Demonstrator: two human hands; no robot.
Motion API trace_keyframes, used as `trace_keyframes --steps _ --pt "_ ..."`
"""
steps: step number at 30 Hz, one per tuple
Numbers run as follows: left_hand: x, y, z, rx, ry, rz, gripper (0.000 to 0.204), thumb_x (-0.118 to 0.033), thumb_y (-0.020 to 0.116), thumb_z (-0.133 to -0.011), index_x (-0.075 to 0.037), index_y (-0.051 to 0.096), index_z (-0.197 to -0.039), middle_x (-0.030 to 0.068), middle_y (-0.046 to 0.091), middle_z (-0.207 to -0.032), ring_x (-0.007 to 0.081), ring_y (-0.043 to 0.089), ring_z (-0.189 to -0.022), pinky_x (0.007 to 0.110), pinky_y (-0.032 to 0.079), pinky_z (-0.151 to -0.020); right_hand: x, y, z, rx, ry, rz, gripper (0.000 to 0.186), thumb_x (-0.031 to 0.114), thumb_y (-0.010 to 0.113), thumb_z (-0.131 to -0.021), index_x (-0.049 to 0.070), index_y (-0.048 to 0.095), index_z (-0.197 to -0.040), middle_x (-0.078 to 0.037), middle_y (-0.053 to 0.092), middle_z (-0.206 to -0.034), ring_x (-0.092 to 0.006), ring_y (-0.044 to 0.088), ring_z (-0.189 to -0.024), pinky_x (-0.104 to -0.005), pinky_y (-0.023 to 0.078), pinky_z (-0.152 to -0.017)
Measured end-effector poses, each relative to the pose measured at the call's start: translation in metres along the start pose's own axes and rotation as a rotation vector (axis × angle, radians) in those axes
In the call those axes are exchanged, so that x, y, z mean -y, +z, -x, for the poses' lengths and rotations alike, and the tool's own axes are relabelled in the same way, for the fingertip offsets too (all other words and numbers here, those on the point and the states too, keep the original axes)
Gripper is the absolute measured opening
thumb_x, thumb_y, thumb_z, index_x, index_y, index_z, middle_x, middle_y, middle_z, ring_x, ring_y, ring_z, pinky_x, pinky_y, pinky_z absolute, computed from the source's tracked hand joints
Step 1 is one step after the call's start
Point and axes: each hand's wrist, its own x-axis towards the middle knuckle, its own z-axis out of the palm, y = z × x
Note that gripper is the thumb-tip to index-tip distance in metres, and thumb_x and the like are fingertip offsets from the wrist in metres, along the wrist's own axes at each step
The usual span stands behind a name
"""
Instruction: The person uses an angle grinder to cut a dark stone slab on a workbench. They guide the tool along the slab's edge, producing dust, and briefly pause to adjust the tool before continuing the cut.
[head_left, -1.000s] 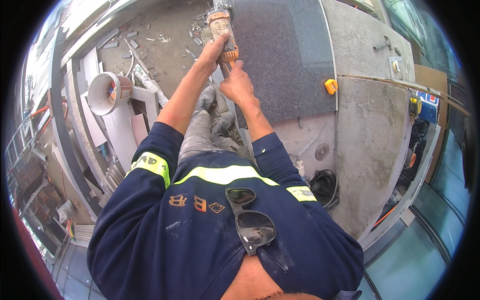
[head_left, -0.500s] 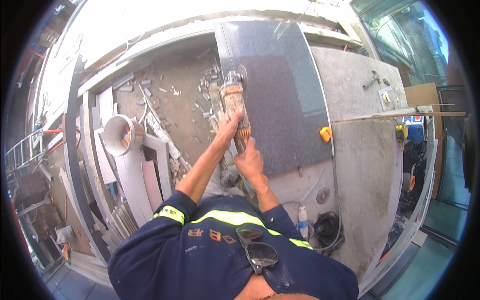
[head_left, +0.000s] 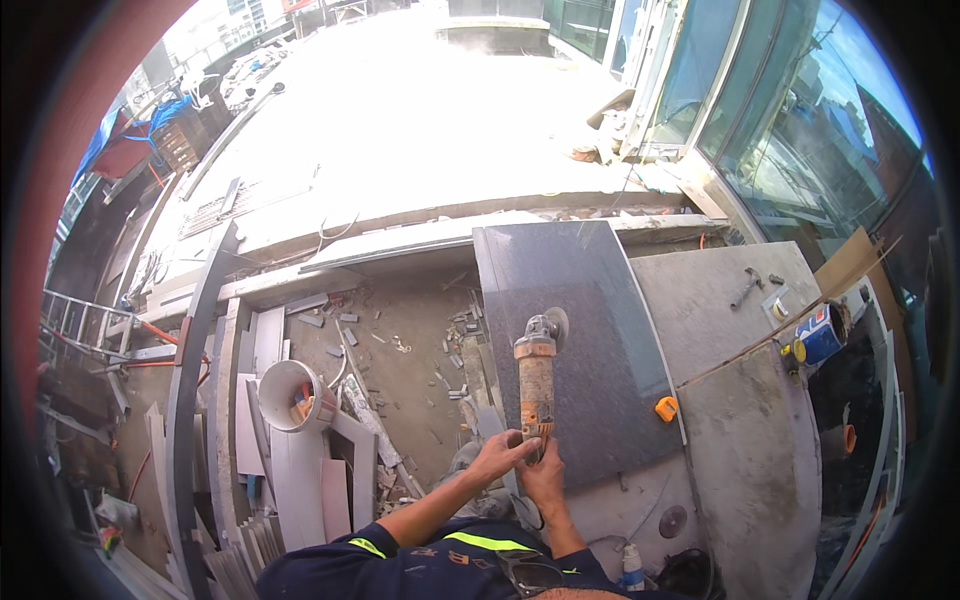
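Observation:
A worn, dusty angle grinder [head_left: 537, 385] with orange bands points away from me above a dark grey stone slab [head_left: 610, 420]. Its round cutting disc [head_left: 559, 326] stands edge-up at the right of the head; whether it touches the slab I cannot tell. My right hand [head_left: 543, 480] is closed round the rear end of the tool. Beside it, my left hand [head_left: 500, 458] has its fingers closed on the same rear end from the left, next to the right thumb. The hands partly hide the grinder's tail.
An orange tape measure [head_left: 666, 409] lies at the slab's right edge. Further right are a hammer [head_left: 745, 290] on concrete and a blue can [head_left: 820, 335]. To the left, a white bucket [head_left: 297, 397] stands by leaning boards, with stone offcuts [head_left: 455, 360] scattered between. A loose disc [head_left: 673, 521] lies near me.
My left hand has slid back from the grinder's body to its rear end, beside the right. The view has tilted up, and the grinder now points more straight ahead.

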Motion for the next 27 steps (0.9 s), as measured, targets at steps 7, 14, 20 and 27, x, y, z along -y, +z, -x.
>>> trace_keyframes --steps 7,14,20,27 --pt "0.001 0.022 0.008 -0.095 -0.022 -0.112 0.069 -0.056 0.081 -0.095 0.008 0.076 -0.123 0.0178 0.081 -0.11 0.024 0.076 -0.103 0.039 0.058 -0.09 -0.02 -0.006 0.015 -0.016 -0.007 0.114 0.06 0.039 0.084 -0.091 0.005 0.055 -0.131 -0.032 0.077 -0.108 -0.054 0.073 -0.107 -0.0589 0.059 -0.086" --pt "0.013 0.034 0.009 -0.116 0.041 -0.119 0.07 -0.053 0.081 -0.094 0.008 0.073 -0.127 0.0188 0.08 -0.115 0.0242 0.077 -0.107 0.039 0.059 -0.094 -0.03 -0.012 0.024 0.034 -0.03 0.132 0.078 0.041 0.085 -0.09 0.002 0.049 -0.147 -0.032 0.077 -0.111 -0.0531 0.073 -0.109 -0.0597 0.059 -0.09" --pt "0.027 0.038 0.014 -0.086 -0.031 0.036 0.063 -0.045 0.084 -0.094 0.004 0.072 -0.133 0.0149 0.08 -0.121 0.0204 0.076 -0.109 0.036 0.059 -0.095 -0.034 -0.018 0.032 0.1 -0.029 0.134 0.078 0.04 0.085 -0.09 0.002 0.048 -0.147 -0.033 0.077 -0.111 -0.0538 0.073 -0.109 -0.0601 0.059 -0.092" --pt "0.025 0.034 0.015 -0.008 -0.04 0.309 0.047 -0.034 0.085 -0.099 -0.003 0.066 -0.127 0.0068 0.073 -0.111 0.0178 0.073 -0.102 0.033 0.059 -0.087 -0.043 -0.028 0.039 0.162 0.014 0.155 0.058 0.028 0.078 -0.088 0.007 0.051 -0.136 -0.029 0.079 -0.104 -0.0525 0.074 -0.102 -0.0609 0.059 -0.088"
